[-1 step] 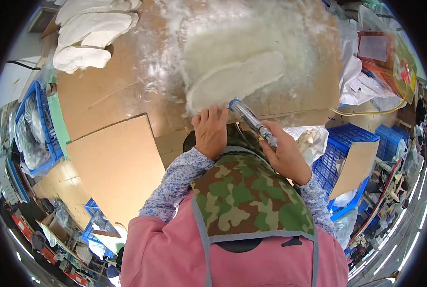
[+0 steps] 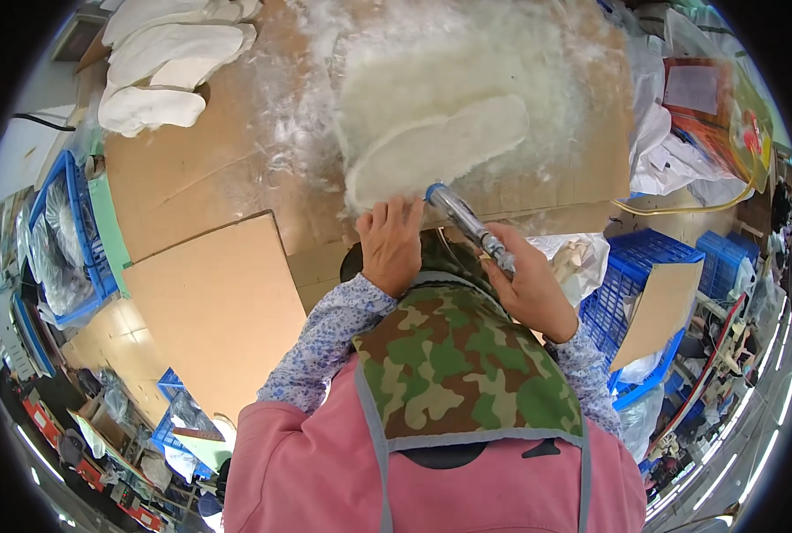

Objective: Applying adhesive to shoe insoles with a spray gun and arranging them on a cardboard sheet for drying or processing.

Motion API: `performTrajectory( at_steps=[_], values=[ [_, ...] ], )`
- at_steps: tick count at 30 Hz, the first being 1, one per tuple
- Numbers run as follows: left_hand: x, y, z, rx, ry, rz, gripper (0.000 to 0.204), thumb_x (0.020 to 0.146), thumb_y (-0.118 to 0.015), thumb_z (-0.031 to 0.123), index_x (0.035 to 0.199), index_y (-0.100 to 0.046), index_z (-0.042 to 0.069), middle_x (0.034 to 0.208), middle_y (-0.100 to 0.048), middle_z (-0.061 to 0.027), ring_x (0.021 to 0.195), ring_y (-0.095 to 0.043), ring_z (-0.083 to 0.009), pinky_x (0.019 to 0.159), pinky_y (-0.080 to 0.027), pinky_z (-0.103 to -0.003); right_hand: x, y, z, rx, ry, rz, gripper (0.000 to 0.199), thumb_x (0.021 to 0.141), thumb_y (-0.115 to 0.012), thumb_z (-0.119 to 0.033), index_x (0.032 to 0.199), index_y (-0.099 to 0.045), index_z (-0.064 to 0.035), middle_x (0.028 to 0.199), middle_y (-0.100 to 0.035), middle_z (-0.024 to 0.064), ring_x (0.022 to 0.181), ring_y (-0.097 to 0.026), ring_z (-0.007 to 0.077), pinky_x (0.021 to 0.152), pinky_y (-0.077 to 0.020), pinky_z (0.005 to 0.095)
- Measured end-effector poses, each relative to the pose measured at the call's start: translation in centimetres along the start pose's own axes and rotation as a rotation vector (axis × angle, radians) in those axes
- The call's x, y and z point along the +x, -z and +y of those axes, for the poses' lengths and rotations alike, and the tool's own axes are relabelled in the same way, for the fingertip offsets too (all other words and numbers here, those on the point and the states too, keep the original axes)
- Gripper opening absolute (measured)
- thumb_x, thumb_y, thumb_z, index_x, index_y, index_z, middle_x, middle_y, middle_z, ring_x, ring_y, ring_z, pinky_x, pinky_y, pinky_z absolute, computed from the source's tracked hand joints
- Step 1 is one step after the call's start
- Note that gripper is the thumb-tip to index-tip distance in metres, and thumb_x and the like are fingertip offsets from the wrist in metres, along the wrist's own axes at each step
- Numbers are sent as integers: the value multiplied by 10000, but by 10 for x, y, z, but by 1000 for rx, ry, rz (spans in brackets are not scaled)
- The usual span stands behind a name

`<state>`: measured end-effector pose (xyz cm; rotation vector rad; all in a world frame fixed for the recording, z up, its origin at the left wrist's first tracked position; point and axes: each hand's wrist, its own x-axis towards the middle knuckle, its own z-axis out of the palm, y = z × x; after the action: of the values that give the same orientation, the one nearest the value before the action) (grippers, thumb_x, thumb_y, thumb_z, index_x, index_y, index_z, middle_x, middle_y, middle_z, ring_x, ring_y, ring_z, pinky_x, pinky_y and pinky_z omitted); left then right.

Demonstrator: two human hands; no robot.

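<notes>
A flat white insole-shaped piece (image 2: 445,147) lies slanted on a cardboard sheet (image 2: 201,169) coated with pale residue. My left hand (image 2: 391,244) is at its near left edge, fingers bent and drawn together. Whether they pinch anything is hidden. My right hand (image 2: 531,286) is closed round a shiny silver tube-shaped tool (image 2: 458,216) with a blue end. That blue end points away from me to the left, close beside the left fingertips and just short of the white piece. Several similar white pieces (image 2: 161,67) lie overlapping at the far left.
A loose cardboard panel (image 2: 209,302) lies on the left. Blue crates stand at the left (image 2: 103,249) and right (image 2: 609,284), the right one with a cardboard flap (image 2: 658,311). Plastic bags (image 2: 662,151) crowd the far right. Camouflage cloth (image 2: 467,355) hides the near middle.
</notes>
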<state>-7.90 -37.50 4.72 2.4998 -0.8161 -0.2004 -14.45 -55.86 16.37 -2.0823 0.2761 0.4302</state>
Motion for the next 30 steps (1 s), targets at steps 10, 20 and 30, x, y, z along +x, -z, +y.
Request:
performTrajectory(
  at_steps=[10, 20, 30],
  values=[
    [3, 1, 2, -1, -16, 4, 485, 727, -530, 27, 1211, -527, 62, 1020, -487, -97, 937, -472, -269, 795, -326, -385, 7, 25, 10, -1, -43, 161, 351, 843, -559, -30, 1180, -467, -6, 944, -634, 193, 872, -600, 397, 739, -470, 398],
    [73, -13, 41, -110, -190, 147, 443, 729, -538, 26, 1172, -539, 19, 1189, -494, -81, 989, -484, -254, 817, -349, -389, 12, 38, 28, 71, -47, 276, 336, 843, -544, -10, 1172, -478, 4, 915, -653, 150, 824, -630, 308, 726, -479, 347],
    [89, -41, 56, 52, -276, 67, 394, 745, -526, 68, 1130, -557, -8, 1265, -471, -107, 940, -487, -226, 760, -348, -361, 14, 51, 35, 19, -31, 364, 268, 842, -557, -12, 1106, -511, 5, 906, -647, 150, 785, -624, 302, 700, -470, 340]
  ],
)
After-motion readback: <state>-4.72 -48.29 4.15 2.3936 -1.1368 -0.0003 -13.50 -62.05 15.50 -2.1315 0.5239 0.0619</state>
